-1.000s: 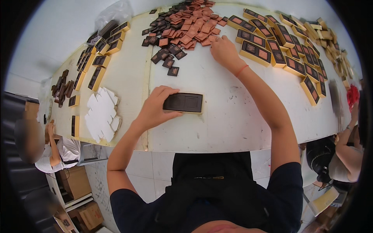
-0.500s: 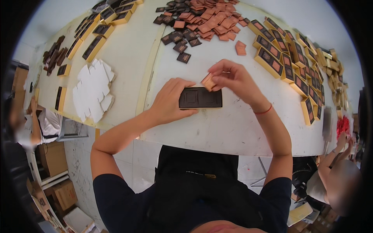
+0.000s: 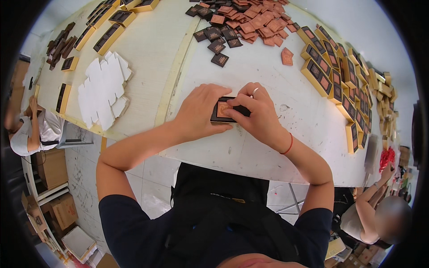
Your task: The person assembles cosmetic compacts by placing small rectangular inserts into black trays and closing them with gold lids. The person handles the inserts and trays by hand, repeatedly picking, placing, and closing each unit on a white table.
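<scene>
A small box with a black inner tray and gold edge (image 3: 230,119) lies on the table before me. My left hand (image 3: 196,111) grips its left end, fingers along the far side and thumb along the near side. A copper-coloured flat square packet (image 3: 223,110) sits in the tray's left recess. The bent fingers and thumb of my right hand (image 3: 260,112) are on this packet, and they cover much of the box's right half. A ring and a red cord show on that hand and wrist.
Loose copper squares (image 3: 263,22) and black squares (image 3: 219,44) are heaped at the far side. Filled gold boxes (image 3: 321,76) crowd the right; boxes with dark trays (image 3: 109,38) stand far left. White flat cardboard pieces (image 3: 103,91) lie left. People sit at both sides.
My right hand has brought the copper square down into the left recess, from above the box's far edge. My left hand still holds the box.
</scene>
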Demonstrator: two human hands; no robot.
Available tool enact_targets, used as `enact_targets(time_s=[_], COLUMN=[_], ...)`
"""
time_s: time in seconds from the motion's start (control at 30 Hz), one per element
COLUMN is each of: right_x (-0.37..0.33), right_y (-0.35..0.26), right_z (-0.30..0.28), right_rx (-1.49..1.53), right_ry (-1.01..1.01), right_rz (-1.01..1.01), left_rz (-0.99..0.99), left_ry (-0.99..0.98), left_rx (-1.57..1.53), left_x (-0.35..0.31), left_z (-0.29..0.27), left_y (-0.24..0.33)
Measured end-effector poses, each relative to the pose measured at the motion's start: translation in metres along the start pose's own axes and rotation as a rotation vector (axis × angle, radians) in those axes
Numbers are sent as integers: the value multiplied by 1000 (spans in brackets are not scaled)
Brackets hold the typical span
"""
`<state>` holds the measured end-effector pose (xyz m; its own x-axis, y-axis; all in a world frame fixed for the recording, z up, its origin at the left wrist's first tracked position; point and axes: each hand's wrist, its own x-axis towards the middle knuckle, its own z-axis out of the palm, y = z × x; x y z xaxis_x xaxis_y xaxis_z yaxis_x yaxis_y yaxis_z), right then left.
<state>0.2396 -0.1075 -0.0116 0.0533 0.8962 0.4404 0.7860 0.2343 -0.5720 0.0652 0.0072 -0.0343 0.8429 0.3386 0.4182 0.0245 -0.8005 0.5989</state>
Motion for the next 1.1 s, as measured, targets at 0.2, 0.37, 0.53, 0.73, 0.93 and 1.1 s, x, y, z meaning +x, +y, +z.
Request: enact_targets(time_s=[0.2, 0.37, 0.53, 0.73, 0.93, 1.1], right_x=[45, 80, 96, 65, 17, -14], right_y=[25, 74, 69, 56, 26, 24], right_z=[-21, 21, 24, -27, -59, -51], right_rx=[371, -67, -360, 569, 809, 558], right_ry=[-175, 83, -139, -189, -113, -93], right_rz=[203, -123, -9, 542, 578, 413], left_rz=[106, 195, 206, 214, 171, 165], left_ry=[81, 52, 21, 28, 10, 1], left_rx=[-22, 7, 79, 86, 20, 7], left_x=[-13, -4, -5, -4, -4, -1], left_z=[-1, -6, -5, -7, -6, -6], left_y=[-8, -3, -2, 0, 0, 4])
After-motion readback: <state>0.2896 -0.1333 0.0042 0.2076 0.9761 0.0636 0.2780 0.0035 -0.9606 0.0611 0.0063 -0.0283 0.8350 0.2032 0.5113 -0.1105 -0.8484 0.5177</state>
